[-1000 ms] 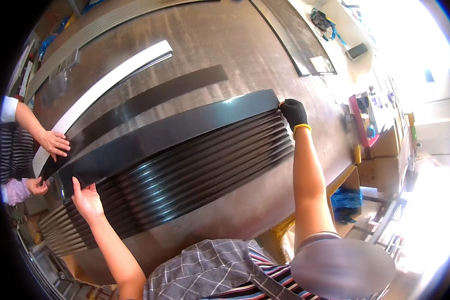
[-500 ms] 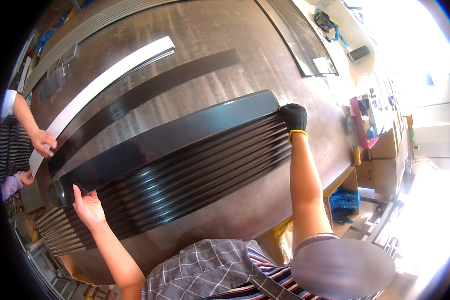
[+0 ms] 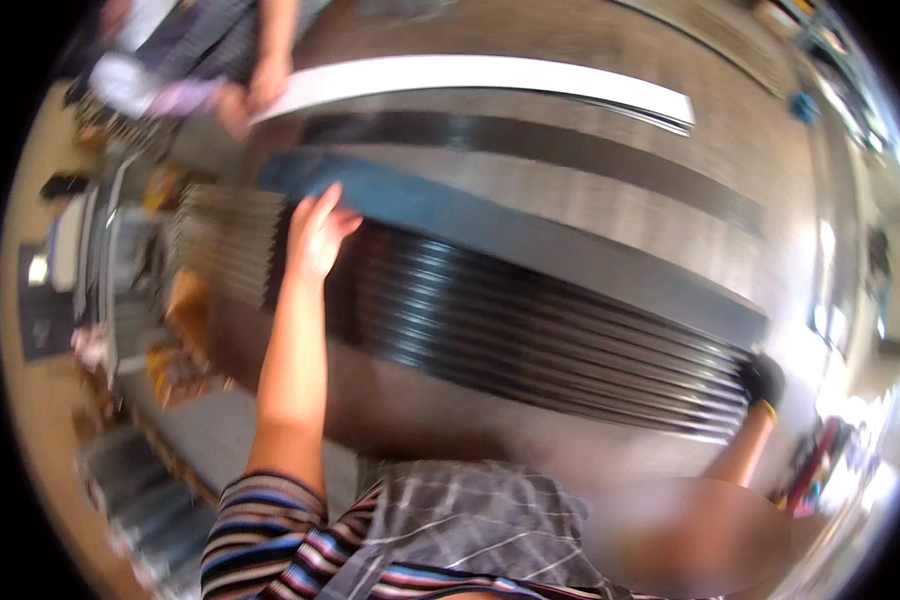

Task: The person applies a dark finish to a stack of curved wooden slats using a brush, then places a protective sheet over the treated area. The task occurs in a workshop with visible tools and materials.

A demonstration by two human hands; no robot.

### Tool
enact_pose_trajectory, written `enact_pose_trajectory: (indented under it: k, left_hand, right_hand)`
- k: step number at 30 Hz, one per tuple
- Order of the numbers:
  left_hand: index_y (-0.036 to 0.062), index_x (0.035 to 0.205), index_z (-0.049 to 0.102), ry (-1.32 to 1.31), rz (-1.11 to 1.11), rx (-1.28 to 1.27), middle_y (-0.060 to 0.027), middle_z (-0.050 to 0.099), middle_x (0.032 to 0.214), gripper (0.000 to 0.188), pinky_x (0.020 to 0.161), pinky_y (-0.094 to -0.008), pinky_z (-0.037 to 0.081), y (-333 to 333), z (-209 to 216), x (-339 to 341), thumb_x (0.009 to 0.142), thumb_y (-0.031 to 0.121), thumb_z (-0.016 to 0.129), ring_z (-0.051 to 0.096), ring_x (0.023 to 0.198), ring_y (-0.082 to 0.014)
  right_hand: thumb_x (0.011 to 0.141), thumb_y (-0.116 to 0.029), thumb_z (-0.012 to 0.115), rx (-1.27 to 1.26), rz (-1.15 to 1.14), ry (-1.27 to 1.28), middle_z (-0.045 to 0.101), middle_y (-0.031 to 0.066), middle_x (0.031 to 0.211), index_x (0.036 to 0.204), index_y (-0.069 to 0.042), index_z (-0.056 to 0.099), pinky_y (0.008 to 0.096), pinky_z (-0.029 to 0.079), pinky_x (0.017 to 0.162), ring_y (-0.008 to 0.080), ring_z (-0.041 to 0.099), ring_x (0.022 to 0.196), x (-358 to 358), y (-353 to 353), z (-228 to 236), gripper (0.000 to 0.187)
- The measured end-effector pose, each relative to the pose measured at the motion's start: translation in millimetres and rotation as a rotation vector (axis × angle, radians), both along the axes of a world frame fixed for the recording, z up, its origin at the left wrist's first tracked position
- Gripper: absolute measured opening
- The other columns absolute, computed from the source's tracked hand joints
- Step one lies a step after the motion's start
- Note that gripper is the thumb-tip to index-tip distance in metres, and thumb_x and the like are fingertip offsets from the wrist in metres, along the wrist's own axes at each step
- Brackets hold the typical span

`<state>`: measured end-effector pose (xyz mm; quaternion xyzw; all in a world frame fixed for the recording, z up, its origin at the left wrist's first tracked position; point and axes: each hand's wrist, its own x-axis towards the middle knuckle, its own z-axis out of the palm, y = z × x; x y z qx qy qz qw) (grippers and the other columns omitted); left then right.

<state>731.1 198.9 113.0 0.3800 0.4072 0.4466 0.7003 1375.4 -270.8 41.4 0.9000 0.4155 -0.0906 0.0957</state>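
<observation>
A long dark flat metal strip (image 3: 530, 235) lies along the far side of a stack of black ribbed panels (image 3: 470, 320). At the strip's near edge, toward its left end, is my bare left hand (image 3: 317, 240), thumb and fingers stretched out and apart. My right hand (image 3: 762, 380), in a black glove, is by the right end of the strip and the ribbed stack. Motion smears its fingers, so its grip on the strip's corner is unclear.
Beyond lie another dark strip (image 3: 530, 150) and a long white strip (image 3: 490, 72) on the brown worktable (image 3: 410, 405). A co-worker's hands (image 3: 268, 85) are at the white strip's left end. Pale ribbed ends (image 3: 235, 240) jut out left of the stack. Grey stock (image 3: 150, 505) lies lower left.
The view has swung left, so the table and strips appear rotated and shifted right. My hands stay near the strip's two ends. The co-worker's hands are now closer together at the white strip.
</observation>
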Motion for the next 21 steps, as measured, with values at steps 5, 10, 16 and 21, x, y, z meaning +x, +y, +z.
enact_pose_trajectory:
  k: [5,10,16,21]
  left_hand:
    - [0.0066,0.094,0.058,0.416,0.099,-0.13,-0.006,0.065,0.084,0.021,0.065,-0.0293,0.052,45.8,6.4,-101.6,0.088,0.026,0.065,0.065,0.077,-0.017]
    - [0.0072,0.087,0.059,1.019,-0.044,-0.061,-0.0014,0.063,0.08,0.021,0.06,-0.0252,0.046,56.3,0.3,-127.9,0.088,0.027,0.064,0.056,0.068,-0.0097]
    - [-0.0047,0.078,0.052,1.259,-0.078,0.4,-0.0121,0.053,0.072,0.032,0.065,-0.0357,0.041,77.3,-49.2,-130.8,0.082,0.024,0.066,0.049,0.067,-0.0215]
    - [-0.0039,0.078,0.053,1.373,-0.063,0.481,-0.0173,0.053,0.08,0.032,0.069,-0.0384,0.043,73.7,-53.9,-144.3,0.081,0.024,0.067,0.053,0.075,-0.0292]
  right_hand:
    - [0.086,-0.02,0.06,0.506,-0.634,0.694,0.065,0.0094,0.073,0.086,0.0,0.066,0.0302,0.048,0.052,0.0173,0.058,0.055,-26.6,32.5,14.7,0.02]
    - [0.076,-0.019,0.068,0.566,-0.679,0.773,0.064,0.0126,0.075,0.088,-0.007,0.067,0.0388,0.049,0.059,0.0283,0.062,0.065,7.6,18.2,-11.6,0.017]
    - [0.089,-0.021,0.057,0.502,-0.417,0.718,0.061,0.0081,0.07,0.084,-0.004,0.063,0.0295,0.048,0.048,0.0187,0.059,0.057,39.2,-19.0,-27.8,0.019]
    - [0.099,-0.019,0.036,0.61,-0.608,0.847,0.053,0.004,0.068,0.089,-0.009,0.054,0.0275,0.043,0.046,0.0151,0.05,0.053,0.3,11.4,-8.1,0.023]
